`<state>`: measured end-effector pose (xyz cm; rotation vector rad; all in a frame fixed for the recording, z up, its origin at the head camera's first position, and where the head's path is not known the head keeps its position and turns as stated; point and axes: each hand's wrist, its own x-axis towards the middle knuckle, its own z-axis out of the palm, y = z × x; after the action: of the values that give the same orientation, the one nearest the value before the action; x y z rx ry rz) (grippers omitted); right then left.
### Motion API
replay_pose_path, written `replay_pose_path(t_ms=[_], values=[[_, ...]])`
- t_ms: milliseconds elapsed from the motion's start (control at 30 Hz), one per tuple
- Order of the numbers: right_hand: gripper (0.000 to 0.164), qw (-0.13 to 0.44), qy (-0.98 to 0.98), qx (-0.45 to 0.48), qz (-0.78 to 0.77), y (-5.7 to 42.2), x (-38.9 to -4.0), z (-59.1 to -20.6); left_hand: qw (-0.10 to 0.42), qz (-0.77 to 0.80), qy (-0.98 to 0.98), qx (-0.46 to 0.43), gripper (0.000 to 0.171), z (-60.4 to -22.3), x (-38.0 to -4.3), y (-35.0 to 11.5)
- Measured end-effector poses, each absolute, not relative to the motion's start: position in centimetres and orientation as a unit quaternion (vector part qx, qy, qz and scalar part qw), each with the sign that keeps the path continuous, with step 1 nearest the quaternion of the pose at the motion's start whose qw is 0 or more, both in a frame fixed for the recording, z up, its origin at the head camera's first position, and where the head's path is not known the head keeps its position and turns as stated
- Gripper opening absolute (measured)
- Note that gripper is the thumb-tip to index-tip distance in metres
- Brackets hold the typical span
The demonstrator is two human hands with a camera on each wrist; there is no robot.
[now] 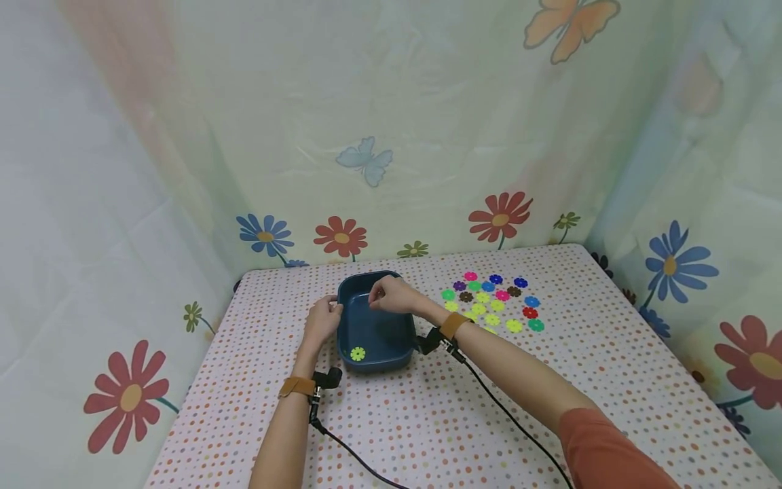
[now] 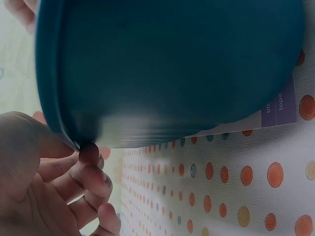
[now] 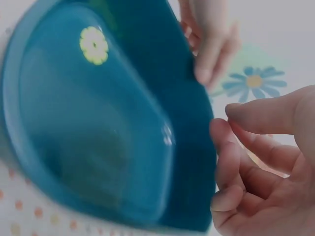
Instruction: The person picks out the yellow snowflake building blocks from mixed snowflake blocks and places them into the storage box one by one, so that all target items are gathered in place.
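Observation:
A dark blue rectangular plastic tub (image 1: 375, 339) with rounded corners stands on the table. One yellow-green flower-shaped disc (image 1: 357, 354) lies inside, at its near left corner. My left hand (image 1: 322, 322) is at the tub's left side; in the left wrist view its thumb and index finger (image 2: 89, 153) pinch the rim. Over the far part of the tub is my right hand (image 1: 394, 295), fingers curled and thumb close to the index fingertip. No object shows between those fingertips (image 3: 221, 129) in the right wrist view.
Several flower-shaped discs (image 1: 497, 305) in many colours lie spread right of the tub, partly behind the right wrist. A printed paper with a purple edge (image 2: 279, 105) shows under the tub. Black camera cables (image 1: 507, 414) trail from both wrists. Floral curtains (image 1: 415, 136) border the dotted tabletop (image 1: 391, 421).

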<state>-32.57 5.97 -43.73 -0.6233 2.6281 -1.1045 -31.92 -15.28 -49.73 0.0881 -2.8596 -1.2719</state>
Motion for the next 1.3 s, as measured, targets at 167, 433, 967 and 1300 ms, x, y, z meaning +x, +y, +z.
replay_pose_path(t_ms=[167,433,967,1300], values=[[0.006,0.092,0.894,-0.173,-0.403,9.2,-33.3,-43.1,0.007,-0.404,-0.914,0.027,0.043,-49.7,-31.8,-15.2],[0.018,0.076,0.901,-0.096,-0.416,15.8,-34.4,-43.5,0.008,-0.407,-0.913,0.024,0.043,-49.5,-31.5,-15.1],[0.034,0.058,0.913,-0.014,-0.403,25.9,-34.3,-44.8,0.010,-0.402,-0.915,0.023,0.042,-49.5,-31.5,-15.1],[0.038,0.051,0.919,0.041,-0.389,29.4,-33.9,-46.3,0.007,-0.403,-0.915,0.025,0.042,-49.3,-31.4,-15.0]])
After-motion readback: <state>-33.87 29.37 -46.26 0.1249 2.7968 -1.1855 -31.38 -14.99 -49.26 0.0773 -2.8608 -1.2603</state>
